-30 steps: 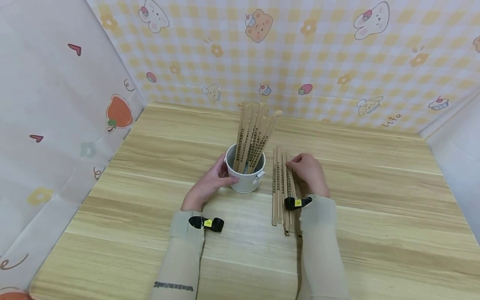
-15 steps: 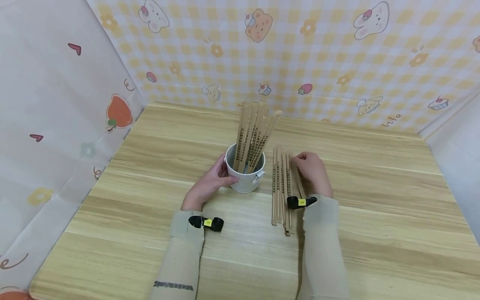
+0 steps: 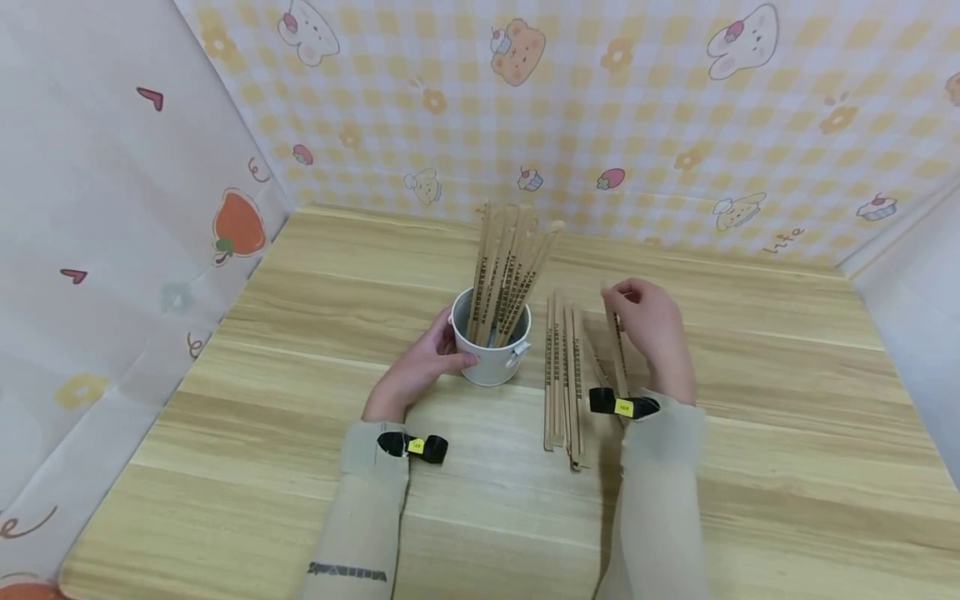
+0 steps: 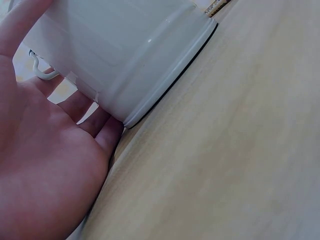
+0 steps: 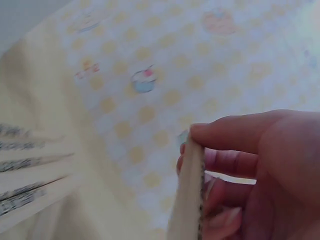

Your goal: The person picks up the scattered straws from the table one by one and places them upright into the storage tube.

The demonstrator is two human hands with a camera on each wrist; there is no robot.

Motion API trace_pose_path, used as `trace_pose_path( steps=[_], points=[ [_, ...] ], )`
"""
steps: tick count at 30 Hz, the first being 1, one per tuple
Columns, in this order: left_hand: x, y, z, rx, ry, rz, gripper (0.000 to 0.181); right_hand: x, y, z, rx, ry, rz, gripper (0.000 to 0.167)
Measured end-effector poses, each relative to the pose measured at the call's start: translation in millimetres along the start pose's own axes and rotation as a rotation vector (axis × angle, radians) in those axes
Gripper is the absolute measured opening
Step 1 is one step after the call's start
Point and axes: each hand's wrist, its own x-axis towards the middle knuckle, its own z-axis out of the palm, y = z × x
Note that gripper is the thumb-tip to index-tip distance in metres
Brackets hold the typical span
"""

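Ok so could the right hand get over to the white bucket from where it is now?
Probably yes. Only a low row of straws seems to lie between the right hand and the bucket, and the left hand grips its other side. The right hand holds a straw, though.

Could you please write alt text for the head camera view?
A left hand holds a white bucket of slim printed sticks on a wooden table. The right hand pinches another stick beside more sticks lying on the table.

Bucket: on the bench, left of the loose straws
Leaning straws: in the bucket
Backdrop: behind the bench
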Motion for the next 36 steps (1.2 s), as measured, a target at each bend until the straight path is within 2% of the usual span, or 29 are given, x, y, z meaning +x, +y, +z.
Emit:
trace_pose_path(
  steps=[6,9,11,15,17,21,26,33,36],
  points=[
    [-0.7,-0.4,0.0,-0.004,-0.003,0.008,0.086,-15.4,-20,-16,0.14,0.217,-0.03,0.042],
    [-0.4,-0.9,-0.1,0.001,-0.003,0.009,0.086,-22.7,-29,-23,0.254,0.339,-0.054,0.038],
    [-0.8,-1.0,-0.1,0.005,-0.003,0.004,0.086,-27.5,-34,-26,0.374,0.418,-0.088,0.033],
    [-1.7,-0.4,0.3,0.014,0.002,-0.005,0.085,-36.3,-44,-33,0.669,0.559,-0.211,0.025],
    [-1.7,-0.1,0.5,0.015,0.007,-0.009,0.085,-40.4,-48,-36,0.821,0.611,-0.282,0.022],
    [-0.7,0.0,0.2,0.012,0.006,-0.004,0.085,-48.2,-57,-42,1.02,0.687,-0.404,0.022],
    [0.5,-0.1,-0.3,0.009,0.0,0.011,0.084,-56.5,-65,-46,1.12,0.739,-0.477,0.026],
    [0.0,-2.4,-1.1,0.018,0.003,0.018,0.084,-62.6,-67,-49,1.109,0.835,-0.524,0.029],
    [1.4,-7.3,-2.7,-0.004,-0.001,0.027,0.083,-64.8,-70,-49,1.143,0.848,-0.534,0.029]
  ],
)
